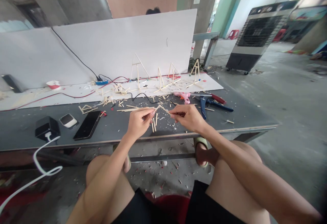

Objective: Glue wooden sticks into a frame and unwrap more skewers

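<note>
Between my hands, just above the front of the grey table [122,123], is a small V of thin wooden sticks [163,108], its point away from me. My left hand [139,122] pinches the end of its left leg. The end of the right leg sits in the closed fingertips of my right hand [187,117]. Whether the two legs are glued at the point cannot be made out. A few loose sticks [154,124] lie below the V, and a pile of cut sticks [109,100] is scattered beyond my left hand.
Behind my right hand lie a pink glue gun [186,96] and blue-handled cutters [203,107]. Stick frames [138,74] stand on the white board [99,96] at the back. A phone [87,124], a black charger [47,127] and a white-edged device [68,120] are at left.
</note>
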A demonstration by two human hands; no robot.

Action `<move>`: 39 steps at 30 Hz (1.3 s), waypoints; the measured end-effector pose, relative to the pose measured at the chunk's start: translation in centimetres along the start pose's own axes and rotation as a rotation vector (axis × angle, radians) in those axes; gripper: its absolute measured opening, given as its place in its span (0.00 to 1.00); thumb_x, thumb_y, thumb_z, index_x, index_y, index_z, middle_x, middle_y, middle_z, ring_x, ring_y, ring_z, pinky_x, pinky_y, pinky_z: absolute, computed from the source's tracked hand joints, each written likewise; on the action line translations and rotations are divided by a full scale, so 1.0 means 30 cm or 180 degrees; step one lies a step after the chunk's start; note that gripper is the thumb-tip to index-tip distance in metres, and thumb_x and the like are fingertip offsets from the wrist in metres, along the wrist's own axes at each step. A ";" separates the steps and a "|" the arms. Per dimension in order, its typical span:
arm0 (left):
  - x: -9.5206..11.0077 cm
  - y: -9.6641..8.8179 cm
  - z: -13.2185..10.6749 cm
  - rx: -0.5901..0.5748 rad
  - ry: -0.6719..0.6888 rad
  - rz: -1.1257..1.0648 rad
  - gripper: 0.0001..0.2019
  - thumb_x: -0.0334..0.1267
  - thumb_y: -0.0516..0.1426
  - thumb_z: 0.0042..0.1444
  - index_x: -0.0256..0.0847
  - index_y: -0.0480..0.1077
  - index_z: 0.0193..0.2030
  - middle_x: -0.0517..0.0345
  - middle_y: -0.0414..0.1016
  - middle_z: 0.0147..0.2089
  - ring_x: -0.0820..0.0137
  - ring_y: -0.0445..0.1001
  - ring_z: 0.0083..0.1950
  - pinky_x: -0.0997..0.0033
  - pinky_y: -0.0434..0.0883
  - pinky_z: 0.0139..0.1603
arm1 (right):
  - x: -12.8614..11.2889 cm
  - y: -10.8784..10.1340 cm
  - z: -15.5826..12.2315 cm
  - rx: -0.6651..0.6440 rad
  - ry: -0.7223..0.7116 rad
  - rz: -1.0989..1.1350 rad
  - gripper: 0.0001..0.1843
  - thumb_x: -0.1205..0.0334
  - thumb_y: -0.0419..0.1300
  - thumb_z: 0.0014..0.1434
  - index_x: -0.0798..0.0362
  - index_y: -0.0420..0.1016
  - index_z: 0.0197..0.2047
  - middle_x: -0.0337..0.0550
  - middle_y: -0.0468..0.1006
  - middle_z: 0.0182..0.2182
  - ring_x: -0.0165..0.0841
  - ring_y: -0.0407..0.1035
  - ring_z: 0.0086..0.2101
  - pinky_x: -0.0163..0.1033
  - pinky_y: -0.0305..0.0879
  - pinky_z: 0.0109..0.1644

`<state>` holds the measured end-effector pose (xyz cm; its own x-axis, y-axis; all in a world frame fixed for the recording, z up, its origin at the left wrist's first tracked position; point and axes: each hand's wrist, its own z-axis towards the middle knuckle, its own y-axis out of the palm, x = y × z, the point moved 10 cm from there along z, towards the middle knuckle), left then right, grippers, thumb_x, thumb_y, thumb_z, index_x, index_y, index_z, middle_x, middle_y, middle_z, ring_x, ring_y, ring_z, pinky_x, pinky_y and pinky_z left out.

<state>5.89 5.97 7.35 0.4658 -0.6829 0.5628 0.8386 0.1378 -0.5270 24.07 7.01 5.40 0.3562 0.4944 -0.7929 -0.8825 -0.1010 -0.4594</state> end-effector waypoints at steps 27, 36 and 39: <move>0.008 0.139 -0.039 -0.0081 -0.0674 0.0142 0.05 0.34 0.59 0.60 0.39 0.78 0.38 0.59 0.79 0.26 0.71 0.74 0.25 0.72 0.69 0.30 | 0.024 -0.046 0.001 -0.0214 0.0003 -0.0802 0.07 0.62 0.62 0.59 0.53 0.82 0.35 0.40 0.80 0.25 0.28 0.68 0.25 0.36 0.63 0.33; -0.092 0.292 -0.071 -0.0895 -0.1373 0.1344 0.07 0.32 0.59 0.58 0.39 0.78 0.32 0.50 0.82 0.35 0.63 0.79 0.37 0.68 0.69 0.41 | 0.202 0.062 0.016 -0.0888 0.0220 -0.1601 0.09 0.68 0.61 0.57 0.53 0.85 0.34 0.42 0.83 0.29 0.31 0.72 0.30 0.35 0.59 0.36; -0.113 0.313 -0.080 -0.1096 -0.1502 0.1480 0.08 0.32 0.58 0.58 0.39 0.79 0.33 0.49 0.82 0.34 0.62 0.80 0.38 0.68 0.69 0.41 | 0.231 0.084 0.026 -0.1007 0.0286 -0.1834 0.11 0.68 0.61 0.56 0.52 0.86 0.36 0.43 0.84 0.32 0.34 0.74 0.34 0.36 0.59 0.38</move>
<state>11.52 7.85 -1.04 0.8876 -0.2178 0.4059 0.4258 0.0517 -0.9033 24.09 10.86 -0.94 0.7804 0.4727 -0.4093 -0.4153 -0.0975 -0.9045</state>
